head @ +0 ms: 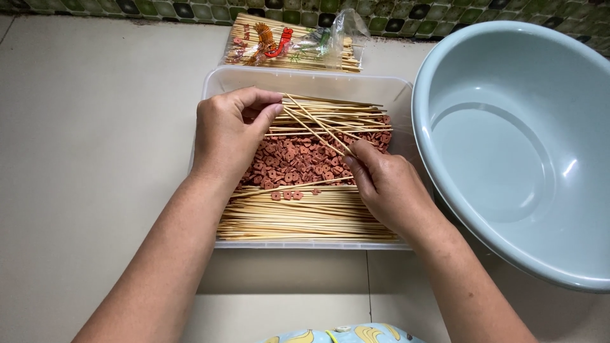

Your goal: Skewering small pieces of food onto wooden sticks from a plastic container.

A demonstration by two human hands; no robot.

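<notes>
- Pale beige tiled floor (95, 159) underfoot, with a strip of green-and-black mosaic tiles (190, 9) running along the far edge.
- Landmark: the clear rectangular plastic tray (305, 79), bundles of thin bamboo skewers (298, 219) lying along its near and far sides.
- Small reddish-brown ring-shaped slices (292, 162) are heaped in the tray's middle.
- Right of the tray sits a big pale blue plastic basin (508, 146); beyond it, a printed clear bag of skewers (286, 44).
- Left hand (225, 136) hovers over the tray's left half, thumb and fingers pinched shut on the ends of a few loose skewers (314, 127).
- Right hand (387, 184) over the right half, fingertips closed on those same sticks, just above the slices.
</notes>
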